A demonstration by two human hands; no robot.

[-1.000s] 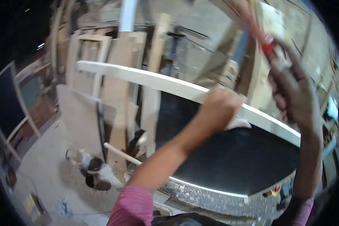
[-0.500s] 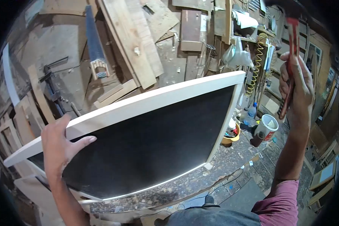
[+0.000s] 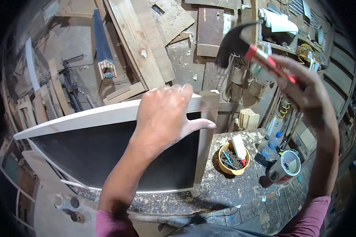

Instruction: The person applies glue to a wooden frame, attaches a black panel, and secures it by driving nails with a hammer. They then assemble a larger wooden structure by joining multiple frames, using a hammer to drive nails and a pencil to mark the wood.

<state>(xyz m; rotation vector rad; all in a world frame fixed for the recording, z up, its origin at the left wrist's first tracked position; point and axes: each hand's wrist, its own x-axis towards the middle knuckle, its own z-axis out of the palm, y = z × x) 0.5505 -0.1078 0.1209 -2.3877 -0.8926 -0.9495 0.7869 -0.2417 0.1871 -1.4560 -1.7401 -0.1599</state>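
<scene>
A black panel [image 3: 106, 158] in a pale wooden frame [image 3: 87, 118] stands on edge on the speckled workbench [image 3: 162, 203]. My left hand [image 3: 164, 114] grips the frame's top rail near its right corner, fingers over the top and thumb against the black face. Raised to the right of the frame, my right hand [image 3: 300, 85] is wrapped round the red handle of a hammer [image 3: 235, 43]. The hammer's dark head hangs in the air above and right of that corner, slightly blurred.
On the bench right of the frame sit a yellow bowl [image 3: 232, 160] of nails with a white bottle [image 3: 239, 147], a white bucket [image 3: 284, 168] and a plastic bottle [image 3: 271, 144]. Behind are a handsaw [image 3: 101, 39], long boards [image 3: 136, 43] and a clamp [image 3: 72, 85].
My left hand has moved right along the top rail to near the corner. The hammer and my right hand have come left, and the view has shifted right, showing more of the yellow bowl.
</scene>
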